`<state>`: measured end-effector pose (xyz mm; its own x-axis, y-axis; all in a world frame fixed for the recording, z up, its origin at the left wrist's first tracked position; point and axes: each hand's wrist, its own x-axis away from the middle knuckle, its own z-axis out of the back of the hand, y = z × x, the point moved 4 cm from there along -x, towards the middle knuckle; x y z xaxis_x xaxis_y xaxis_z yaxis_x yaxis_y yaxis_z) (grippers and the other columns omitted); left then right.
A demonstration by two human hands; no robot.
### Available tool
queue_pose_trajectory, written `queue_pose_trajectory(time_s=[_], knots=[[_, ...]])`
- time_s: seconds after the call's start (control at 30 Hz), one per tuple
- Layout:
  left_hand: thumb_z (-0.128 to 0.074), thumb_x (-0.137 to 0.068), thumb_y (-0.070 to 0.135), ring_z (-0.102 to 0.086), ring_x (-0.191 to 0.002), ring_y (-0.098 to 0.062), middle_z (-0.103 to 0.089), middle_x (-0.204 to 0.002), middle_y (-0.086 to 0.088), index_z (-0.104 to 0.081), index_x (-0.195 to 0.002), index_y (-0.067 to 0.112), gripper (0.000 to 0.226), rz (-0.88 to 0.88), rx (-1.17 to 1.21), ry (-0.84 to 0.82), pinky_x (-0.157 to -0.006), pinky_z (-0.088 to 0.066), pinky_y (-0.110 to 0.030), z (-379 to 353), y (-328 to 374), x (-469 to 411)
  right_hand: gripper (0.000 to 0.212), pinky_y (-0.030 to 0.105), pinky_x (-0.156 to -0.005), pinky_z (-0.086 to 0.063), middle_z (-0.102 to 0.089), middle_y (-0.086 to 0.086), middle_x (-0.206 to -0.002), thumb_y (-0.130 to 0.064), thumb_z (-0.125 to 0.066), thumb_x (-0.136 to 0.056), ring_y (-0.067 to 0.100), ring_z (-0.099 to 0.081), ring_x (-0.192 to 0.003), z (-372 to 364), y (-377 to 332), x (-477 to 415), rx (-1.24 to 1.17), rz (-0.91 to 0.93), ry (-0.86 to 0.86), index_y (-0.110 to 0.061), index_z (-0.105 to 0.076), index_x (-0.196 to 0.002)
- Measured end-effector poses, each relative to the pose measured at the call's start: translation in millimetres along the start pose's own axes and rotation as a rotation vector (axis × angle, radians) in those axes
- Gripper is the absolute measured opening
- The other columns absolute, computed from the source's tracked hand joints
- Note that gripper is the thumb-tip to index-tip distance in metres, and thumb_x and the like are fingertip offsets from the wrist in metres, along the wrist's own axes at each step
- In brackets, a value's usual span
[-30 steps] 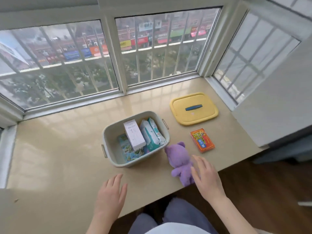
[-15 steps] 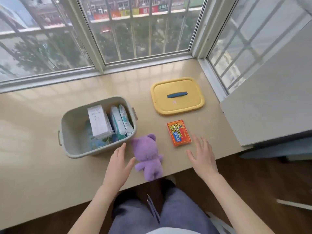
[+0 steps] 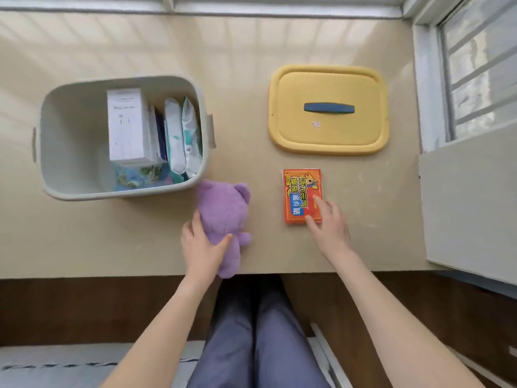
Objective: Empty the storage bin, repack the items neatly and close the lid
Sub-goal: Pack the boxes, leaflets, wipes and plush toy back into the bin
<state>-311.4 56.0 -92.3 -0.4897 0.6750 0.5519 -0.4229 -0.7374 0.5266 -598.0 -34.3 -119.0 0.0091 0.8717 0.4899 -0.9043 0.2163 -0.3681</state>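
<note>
— Where do we stand with the bin?

— We see the grey storage bin [image 3: 53,152] toward the left side of the beige ledge [image 3: 240,46], lid off. A white box [image 3: 127,124] stands upright inside it near the middle, with two wipe packs [image 3: 183,135] on edge against the right wall and a blue-green printed item [image 3: 137,176] flat on the bottom.

— And the lid?

— The yellow lid [image 3: 328,135] lies flat on the ledge toward the right edge, well apart from the bin, its dark blue handle [image 3: 329,107] facing up.

— What are our hands on?

— Our left hand [image 3: 200,247] wraps the lower body of the purple teddy bear [image 3: 223,208], thumb across its front and fingers along its left side, so we take it as gripping the toy. The bear lies near the front edge, its head just beside the bin's front right corner, one leg reaching the edge.

— The right?

— Our right hand [image 3: 328,222] is spread, not clenched, fingertips resting on the near right corner of the orange packet [image 3: 300,191]. We can't tell whether it has any hold on it. The packet lies flat between the lid and the front edge, apart from the bear.

— So both hands sit along the front edge?

— Yes, the bin lies to the left of both hands and farther back on the ledge.
</note>
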Motion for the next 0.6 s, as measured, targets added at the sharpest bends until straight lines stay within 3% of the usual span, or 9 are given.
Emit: queue_pose_trajectory(time_s=[0.07, 0.17, 0.33, 0.5, 0.6], knots=[[-0.070, -0.060, 0.053, -0.050, -0.120, -0.034, -0.051, -0.134, -0.009, -0.022, -0.145, 0.042, 0.098, 0.018, -0.008, -0.023, -0.101, -0.041, -0.050, -7, 1, -15, 0.058, 0.044, -0.109, -0.034, -0.038, 0.017, -0.147, -0.045, -0.053, -0.094, 0.033, -0.035, -0.135, -9, 4, -19, -0.013, -0.029, 0.007, -0.032, -0.036, -0.148], [-0.072, -0.060, 0.055, -0.068, -0.097, -0.024, -0.071, -0.107, 0.011, -0.019, -0.134, 0.065, 0.092, 0.044, 0.030, -0.105, -0.091, -0.048, -0.053, -15, 6, -30, 0.061, 0.044, -0.107, -0.032, -0.036, 0.018, -0.145, -0.054, -0.052, -0.092, 0.036, -0.034, -0.129, -20, 5, -40, 0.012, -0.087, 0.013, -0.040, -0.032, -0.148], [-0.071, -0.069, 0.057, -0.057, -0.110, -0.038, -0.064, -0.123, 0.001, -0.004, -0.141, 0.055, 0.098, -0.029, -0.122, -0.093, -0.101, -0.036, -0.056, -20, 16, -27, 0.065, 0.041, -0.098, -0.038, -0.032, 0.019, -0.140, -0.050, -0.055, -0.093, 0.037, -0.039, -0.113, -28, -5, -47, 0.047, -0.139, 0.025, -0.039, -0.027, -0.150], [-0.061, -0.059, 0.058, -0.066, -0.093, -0.038, -0.071, -0.104, 0.003, 0.004, -0.131, 0.073, 0.098, 0.112, -0.047, -0.187, -0.091, -0.049, -0.051, -24, 21, -26, 0.071, 0.032, -0.099, -0.042, -0.036, 0.010, -0.122, -0.038, -0.074, -0.081, 0.025, -0.048, -0.103, -32, -4, -48, -0.277, -0.206, 0.064, -0.040, -0.038, -0.142], [-0.063, -0.060, 0.058, -0.066, -0.090, -0.037, -0.072, -0.097, -0.001, 0.001, -0.127, 0.077, 0.095, 0.164, 0.033, -0.196, -0.087, -0.051, -0.045, -25, 21, -24, 0.071, 0.022, -0.082, -0.036, -0.051, 0.008, -0.120, -0.029, -0.081, -0.075, 0.019, -0.049, -0.097, -28, -7, -49, -0.366, -0.205, 0.086, -0.034, -0.044, -0.136]])
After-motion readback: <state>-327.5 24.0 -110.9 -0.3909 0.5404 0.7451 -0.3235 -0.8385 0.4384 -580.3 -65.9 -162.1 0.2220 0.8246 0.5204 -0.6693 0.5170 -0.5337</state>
